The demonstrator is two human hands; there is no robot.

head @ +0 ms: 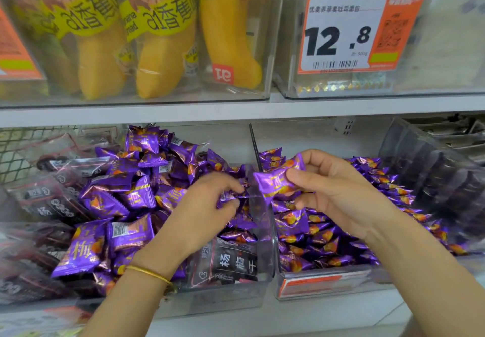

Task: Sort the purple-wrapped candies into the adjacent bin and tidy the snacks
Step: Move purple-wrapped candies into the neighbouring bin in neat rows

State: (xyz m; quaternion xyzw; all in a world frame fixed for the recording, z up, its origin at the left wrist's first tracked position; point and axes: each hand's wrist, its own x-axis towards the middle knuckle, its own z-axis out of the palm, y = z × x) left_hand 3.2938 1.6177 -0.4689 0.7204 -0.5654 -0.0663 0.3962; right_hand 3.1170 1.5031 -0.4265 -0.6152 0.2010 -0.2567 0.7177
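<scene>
Right hand grip: thumb and fingers pinch one purple candy, held above the clear wall between the left bin and the right bin. Left hand sits among the heaped candies in the left bin. Motion blur obscures its fingertips, so its grip state cannot be told. Dark packets lie partly buried.

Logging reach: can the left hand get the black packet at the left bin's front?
Probably yes: the black packet lies mostly uncovered just below the left hand, which already pinches a candy.
</scene>
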